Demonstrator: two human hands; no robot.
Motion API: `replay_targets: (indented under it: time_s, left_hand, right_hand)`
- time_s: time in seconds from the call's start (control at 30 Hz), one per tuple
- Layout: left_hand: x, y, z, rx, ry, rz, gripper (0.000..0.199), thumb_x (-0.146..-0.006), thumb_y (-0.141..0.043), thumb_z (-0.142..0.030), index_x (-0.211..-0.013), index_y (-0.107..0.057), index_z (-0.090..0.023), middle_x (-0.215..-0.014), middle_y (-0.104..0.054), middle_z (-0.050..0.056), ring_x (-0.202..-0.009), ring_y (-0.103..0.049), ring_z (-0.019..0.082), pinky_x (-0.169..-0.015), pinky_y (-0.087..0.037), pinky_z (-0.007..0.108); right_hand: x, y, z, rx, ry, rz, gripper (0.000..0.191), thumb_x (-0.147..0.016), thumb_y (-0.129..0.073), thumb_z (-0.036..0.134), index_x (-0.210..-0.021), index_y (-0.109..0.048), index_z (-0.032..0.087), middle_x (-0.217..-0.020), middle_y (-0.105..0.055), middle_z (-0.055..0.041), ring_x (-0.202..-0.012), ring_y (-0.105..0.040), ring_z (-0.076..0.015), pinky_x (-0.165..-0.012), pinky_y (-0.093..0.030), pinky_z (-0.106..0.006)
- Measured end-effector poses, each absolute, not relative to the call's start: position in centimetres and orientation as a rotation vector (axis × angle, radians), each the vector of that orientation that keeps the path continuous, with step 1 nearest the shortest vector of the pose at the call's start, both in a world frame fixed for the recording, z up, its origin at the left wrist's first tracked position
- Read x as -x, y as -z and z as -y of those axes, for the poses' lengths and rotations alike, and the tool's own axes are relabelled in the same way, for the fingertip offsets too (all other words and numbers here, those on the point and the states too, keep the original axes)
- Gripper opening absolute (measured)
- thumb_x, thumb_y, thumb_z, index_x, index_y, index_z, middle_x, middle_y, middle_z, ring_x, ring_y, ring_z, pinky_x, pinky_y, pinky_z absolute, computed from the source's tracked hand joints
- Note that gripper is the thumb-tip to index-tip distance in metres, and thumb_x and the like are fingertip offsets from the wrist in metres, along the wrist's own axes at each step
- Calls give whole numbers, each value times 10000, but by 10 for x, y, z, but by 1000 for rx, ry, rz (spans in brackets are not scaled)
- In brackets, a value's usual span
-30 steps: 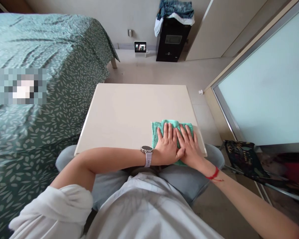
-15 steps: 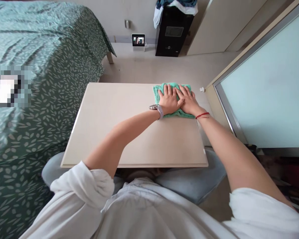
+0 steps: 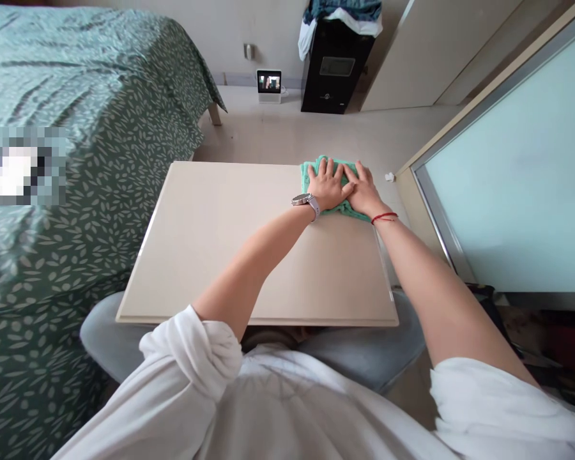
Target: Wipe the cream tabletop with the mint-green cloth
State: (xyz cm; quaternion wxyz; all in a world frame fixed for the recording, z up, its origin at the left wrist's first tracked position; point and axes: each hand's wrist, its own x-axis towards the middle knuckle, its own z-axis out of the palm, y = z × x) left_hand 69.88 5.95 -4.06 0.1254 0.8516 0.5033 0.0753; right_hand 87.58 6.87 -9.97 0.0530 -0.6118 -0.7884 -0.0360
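Observation:
A green cloth (image 3: 345, 209) lies at the far right corner of the cream tabletop (image 3: 220, 243). My left hand (image 3: 326, 189) rests flat on the cloth with its fingers spread; a watch (image 3: 301, 199) is on that wrist. Beside it, my right hand (image 3: 364, 193) presses on the cloth's right part, fingers stretched out and apart. The two hands touch near the thumbs. A red string bracelet (image 3: 384, 218) circles my right wrist. Both palms hide much of the cloth.
To the left stands a bed (image 3: 96, 191) under a green leaf-patterned sheet. A small smart display (image 3: 269, 86) sits on the floor by the wall. Next to it is a black cabinet (image 3: 333, 70) with clothes on top. A frosted glass panel (image 3: 522, 191) stands at the right.
Both hands have slid slightly toward the table's far edge, taking the cloth along. My left forearm has shifted to the right. The hands stay flat on the cloth.

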Motion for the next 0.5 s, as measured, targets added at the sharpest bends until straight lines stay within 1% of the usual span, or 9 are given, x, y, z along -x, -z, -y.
replay_targets:
  time_s: [0.07,0.17,0.23,0.33,0.43,0.5]
  left_hand:
    - [-696,40,-43,-2533,-192,-1401,785,-1204,-385,-507,-1853,-349,-69,-1938,-208,234,-1820,-168,426,-1445,-157,713]
    - [-690,42,-6,-2611,-159,-1282,801,-1207,-414,-531,-1855,-334,-68,-1927,-204,260,-1815,-174,444,-1424,-184,747]
    - [-686,42,23,-2653,-137,-1218,814,-1208,-430,-540,-1852,-327,-52,-1922,-199,277,-1814,-172,451,-1420,-187,753]
    - [-680,43,69,-2704,-96,-1143,841,-1210,-437,-565,-1849,-318,-31,-1921,-185,286,-1813,-162,464,-1418,-193,757]
    - [-673,45,111,-2744,-83,-1073,883,-1199,-452,-613,-1842,-330,-19,-1909,-198,300,-1806,-178,480,-1411,-224,760]
    - [-667,48,136,-2768,-101,-1033,904,-1185,-474,-641,-1829,-365,-16,-1897,-224,312,-1797,-207,489,-1403,-259,754]
  right_hand:
    - [-872,102,-45,1975,52,2286,721,-1142,-441,314,-1820,-425,69,-1871,-416,-242,-1715,-424,-434,-1354,-443,-642]
    - [-866,107,6,2104,-57,2128,788,-1135,-523,410,-1837,-402,72,-1899,-328,-305,-1661,-500,-480,-1303,-495,-648]
    - [-864,113,46,2145,-100,2048,827,-1124,-559,453,-1848,-388,91,-1901,-302,-329,-1607,-557,-508,-1259,-528,-658]
    - [-865,122,105,2107,-67,2033,866,-1105,-582,437,-1881,-328,150,-1906,-298,-314,-1548,-612,-522,-1205,-569,-677]
    - [-861,125,162,2015,21,2049,893,-1110,-559,416,-1909,-233,187,-1906,-312,-297,-1564,-598,-525,-1171,-601,-696]
    - [-851,121,198,2034,79,2057,890,-1120,-532,403,-1916,-198,190,-1903,-330,-286,-1568,-598,-516,-1168,-614,-695]
